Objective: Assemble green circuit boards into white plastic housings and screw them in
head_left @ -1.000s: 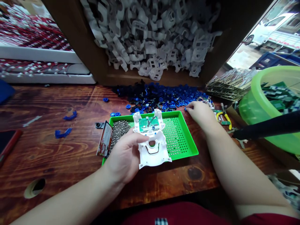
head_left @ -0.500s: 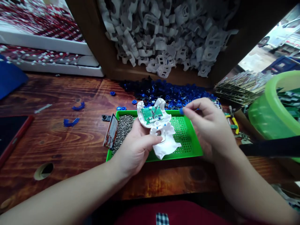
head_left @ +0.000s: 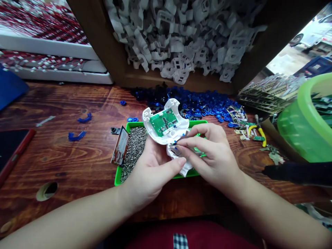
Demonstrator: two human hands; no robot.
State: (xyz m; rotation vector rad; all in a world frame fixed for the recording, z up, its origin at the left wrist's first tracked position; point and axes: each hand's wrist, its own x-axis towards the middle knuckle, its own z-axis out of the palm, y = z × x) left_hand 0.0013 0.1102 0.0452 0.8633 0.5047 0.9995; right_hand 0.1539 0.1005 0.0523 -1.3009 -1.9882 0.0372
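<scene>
My left hand point(head_left: 155, 166) is closed round a white plastic shell point(head_left: 166, 135) in two parts, its thumb over the lower piece. A green circuit board point(head_left: 163, 121) sits inside the upper part. My right hand point(head_left: 207, 148) is closed in a pinch at the place where the two white parts meet. Between its fingertips a small blue plastic piece point(head_left: 174, 142) shows in part; the fingers hide the rest. Below both hands lies a green tray point(head_left: 118, 175), with many small metal screws point(head_left: 135, 148) in its left side.
Behind the tray spreads a heap of blue plastic parts point(head_left: 204, 103). A box point(head_left: 124, 77) of white plastic pieces stands at the back. To the right are yellow-handled pliers point(head_left: 261, 135), a dark pen-like tool point(head_left: 290, 172) and a light green tub point(head_left: 301, 131). A phone-like device point(head_left: 15, 148) lies left.
My right hand has moved left and down from beside the blue heap to the white shell, bringing the small blue piece. The shell has tilted and shifted slightly left.
</scene>
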